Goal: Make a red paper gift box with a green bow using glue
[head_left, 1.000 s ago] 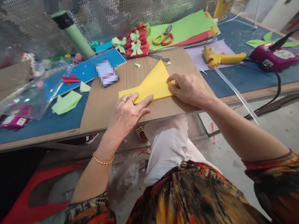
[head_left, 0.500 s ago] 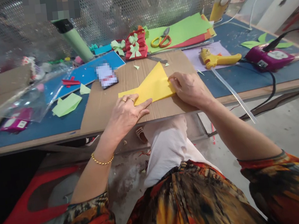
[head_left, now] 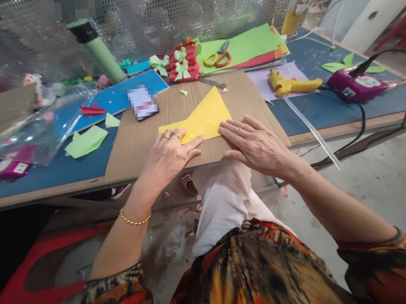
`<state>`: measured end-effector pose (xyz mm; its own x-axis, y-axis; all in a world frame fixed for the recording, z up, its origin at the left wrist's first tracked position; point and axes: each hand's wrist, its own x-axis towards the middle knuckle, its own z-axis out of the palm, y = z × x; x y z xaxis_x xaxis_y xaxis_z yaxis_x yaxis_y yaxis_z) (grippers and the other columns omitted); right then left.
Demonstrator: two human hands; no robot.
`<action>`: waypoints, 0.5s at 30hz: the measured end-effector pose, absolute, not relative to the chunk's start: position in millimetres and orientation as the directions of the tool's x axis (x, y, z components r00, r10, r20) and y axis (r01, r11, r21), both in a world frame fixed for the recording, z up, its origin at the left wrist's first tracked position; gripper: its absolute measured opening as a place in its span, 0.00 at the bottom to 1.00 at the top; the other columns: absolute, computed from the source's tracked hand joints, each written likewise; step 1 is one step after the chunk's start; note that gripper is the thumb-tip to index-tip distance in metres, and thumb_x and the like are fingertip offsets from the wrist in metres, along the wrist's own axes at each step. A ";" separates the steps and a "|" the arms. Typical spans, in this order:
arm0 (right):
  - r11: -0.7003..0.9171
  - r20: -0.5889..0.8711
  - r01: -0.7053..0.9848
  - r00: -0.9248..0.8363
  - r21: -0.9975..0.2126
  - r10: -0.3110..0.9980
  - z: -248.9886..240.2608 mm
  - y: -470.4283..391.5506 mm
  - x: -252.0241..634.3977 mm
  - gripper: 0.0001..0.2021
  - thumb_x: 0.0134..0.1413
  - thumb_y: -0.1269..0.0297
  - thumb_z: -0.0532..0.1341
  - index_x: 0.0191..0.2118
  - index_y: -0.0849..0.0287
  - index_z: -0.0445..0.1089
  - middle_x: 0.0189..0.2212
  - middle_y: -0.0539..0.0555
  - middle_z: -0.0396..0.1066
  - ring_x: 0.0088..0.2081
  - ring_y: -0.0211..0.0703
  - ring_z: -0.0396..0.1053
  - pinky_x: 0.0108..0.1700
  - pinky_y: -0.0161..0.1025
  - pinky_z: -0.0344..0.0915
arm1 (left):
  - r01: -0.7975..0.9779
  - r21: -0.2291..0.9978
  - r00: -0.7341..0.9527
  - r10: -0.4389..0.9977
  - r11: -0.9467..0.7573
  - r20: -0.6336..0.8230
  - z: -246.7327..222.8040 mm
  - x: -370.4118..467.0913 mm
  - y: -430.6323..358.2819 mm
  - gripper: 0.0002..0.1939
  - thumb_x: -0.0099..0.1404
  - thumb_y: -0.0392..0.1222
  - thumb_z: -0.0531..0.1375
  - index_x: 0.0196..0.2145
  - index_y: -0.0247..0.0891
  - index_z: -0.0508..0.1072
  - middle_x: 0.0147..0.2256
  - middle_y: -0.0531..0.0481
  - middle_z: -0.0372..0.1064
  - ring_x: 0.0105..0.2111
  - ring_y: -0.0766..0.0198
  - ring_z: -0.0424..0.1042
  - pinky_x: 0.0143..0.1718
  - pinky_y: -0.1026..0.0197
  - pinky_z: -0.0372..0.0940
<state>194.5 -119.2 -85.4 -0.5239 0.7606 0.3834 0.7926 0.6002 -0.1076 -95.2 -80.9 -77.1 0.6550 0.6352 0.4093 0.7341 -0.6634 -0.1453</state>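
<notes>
A folded sheet of yellow paper lies on a piece of brown cardboard, its tallest corner pointing away from me. My left hand rests on the paper's lower left part with fingers stretched out. Flat across the lower right corner lies my right hand, fingers extended and palm down, covering that corner. Neither hand grips anything.
A phone rests at the cardboard's left edge. To the right are a yellow glue gun with a long clear stick and a purple power box. Scissors lie on green paper behind. Red bundles carry pale bows.
My right hand has let go of the paper's right edge, where its fingers were pinched, and now lies flat on the lower right corner. My left hand stays on the paper.
</notes>
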 end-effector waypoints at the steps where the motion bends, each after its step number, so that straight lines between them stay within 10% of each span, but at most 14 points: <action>1: 0.594 0.377 0.797 -0.519 -0.110 0.767 -84.7 -121.0 195.1 0.36 0.81 0.41 0.49 0.77 0.62 0.65 0.75 0.67 0.65 0.77 0.62 0.63 0.79 0.66 0.56 | 0.733 -0.136 0.654 0.637 -0.666 0.409 -77.1 -95.3 -80.7 0.22 0.80 0.57 0.60 0.64 0.54 0.83 0.58 0.35 0.79 0.56 0.44 0.76 0.58 0.41 0.70; 15: 0.587 0.384 0.769 -0.477 -0.253 0.791 -81.2 -117.6 209.9 0.32 0.81 0.48 0.48 0.74 0.64 0.69 0.75 0.69 0.65 0.78 0.60 0.62 0.78 0.64 0.61 | 0.733 -0.189 0.660 0.618 -0.653 0.427 -81.1 -95.9 -79.4 0.19 0.80 0.54 0.62 0.62 0.52 0.84 0.57 0.37 0.79 0.54 0.46 0.74 0.57 0.44 0.70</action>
<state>209.9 -117.6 -81.2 -0.4769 0.7907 0.3840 0.7692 0.5868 -0.2530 -95.9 -79.4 -81.1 0.6602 0.6180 0.4268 0.7334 -0.6532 -0.1886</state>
